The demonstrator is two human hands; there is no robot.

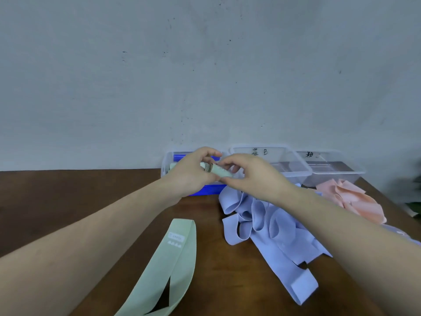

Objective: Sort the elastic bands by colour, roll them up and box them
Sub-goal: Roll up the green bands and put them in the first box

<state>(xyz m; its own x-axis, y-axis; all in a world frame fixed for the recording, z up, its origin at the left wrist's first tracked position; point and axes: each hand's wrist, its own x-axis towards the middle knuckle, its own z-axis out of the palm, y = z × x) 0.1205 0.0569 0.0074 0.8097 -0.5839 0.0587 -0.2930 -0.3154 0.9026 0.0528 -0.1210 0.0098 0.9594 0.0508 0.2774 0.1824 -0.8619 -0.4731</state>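
A rolled pale green band (218,171) is held between both hands just above the left clear box (164,166), which has a blue base. My left hand (193,172) grips the roll's left end. My right hand (248,176) pinches its right end. Another green roll (172,166) lies inside that box. A flat green band (168,267) stretches across the near table. A heap of lilac-blue bands (268,226) lies to the right, partly under my right forearm. Pink bands (350,199) are piled further right.
Two more clear boxes stand against the wall, the middle box (293,166) with a handwritten label and the right box (337,169) likewise labelled. The brown table (68,195) runs up to a grey wall. A dark object shows at the far right edge.
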